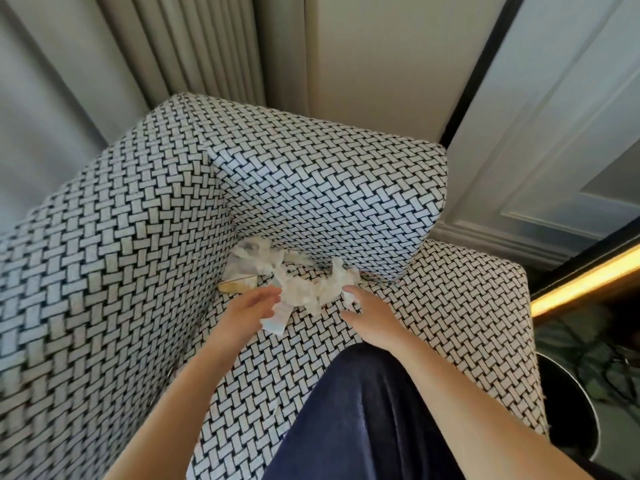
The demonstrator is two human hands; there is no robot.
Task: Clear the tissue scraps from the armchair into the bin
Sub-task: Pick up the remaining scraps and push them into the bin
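The armchair (104, 271) fills the left, its weave blurred. In the back corner of its seat the tissue scraps (301, 285) lie in a ragged strip, with the long axis running left to right along the foot of the backrest. The left hand (247, 311) meets the strip's left end, fingers loosely straight and smeared by blur. The right hand (369, 318) touches the right end, fingers spread, tips partly buried. At far right the dark bin (568, 410) is cut off.

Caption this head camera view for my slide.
Left hand and right hand flank tissue scraps on the armchair.
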